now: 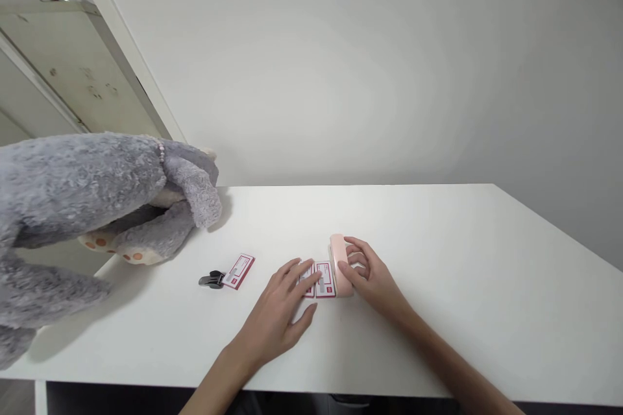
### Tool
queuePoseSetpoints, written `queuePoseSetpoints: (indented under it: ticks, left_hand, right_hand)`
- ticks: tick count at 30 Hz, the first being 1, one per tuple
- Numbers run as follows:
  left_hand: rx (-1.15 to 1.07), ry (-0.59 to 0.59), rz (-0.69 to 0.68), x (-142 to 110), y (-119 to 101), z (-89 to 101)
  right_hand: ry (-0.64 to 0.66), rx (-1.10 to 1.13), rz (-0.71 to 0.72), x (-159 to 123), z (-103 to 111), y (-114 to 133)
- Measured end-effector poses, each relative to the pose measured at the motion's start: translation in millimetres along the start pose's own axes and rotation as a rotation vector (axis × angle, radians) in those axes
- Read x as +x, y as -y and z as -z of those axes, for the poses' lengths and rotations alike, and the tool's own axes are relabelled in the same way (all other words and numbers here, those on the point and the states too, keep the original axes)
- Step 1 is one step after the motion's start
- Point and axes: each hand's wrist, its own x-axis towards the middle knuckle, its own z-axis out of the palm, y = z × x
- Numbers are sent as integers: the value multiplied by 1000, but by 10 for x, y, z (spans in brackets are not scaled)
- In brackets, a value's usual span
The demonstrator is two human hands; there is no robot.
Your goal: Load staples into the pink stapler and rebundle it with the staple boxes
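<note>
My right hand (372, 275) grips a pink oblong device (341, 266) with a rounded top, thumb on its near side and fingers around the far right side. It could be a stapler or a punch; its kind is not clear. Against its left side lies a red-and-white card (325, 280). A second similar card (309, 292) sits just left of that, partly covered by my fingers. My left hand (277, 311) rests over the cards with fingers spread, index fingertip on the nearer one to the device and thumb on the table.
Further left, a stack of red-and-white cards (239, 271) touches a small black-and-grey clip-like tool (212, 279). A big grey plush toy (97, 188) leans over the left end of the white table (438, 240). A white wall (341, 65) stands behind.
</note>
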Motion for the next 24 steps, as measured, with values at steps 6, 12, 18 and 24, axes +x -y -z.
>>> queuePoseSetpoints:
  ticks: [6, 12, 18, 24]
  left_hand:
    - [-111, -24, 91, 12, 24, 45]
    - [-227, -69, 169, -18, 117, 101]
    - [-296, -49, 196, 84, 3, 43]
    - [-251, -13, 196, 191, -92, -44]
  right_hand:
    - [13, -6, -17, -6, 8, 8]
    - [14, 2, -17, -4, 2, 28]
    - [3, 9, -38, -7, -15, 57]
    - [-5, 3, -4, -3, -18, 53]
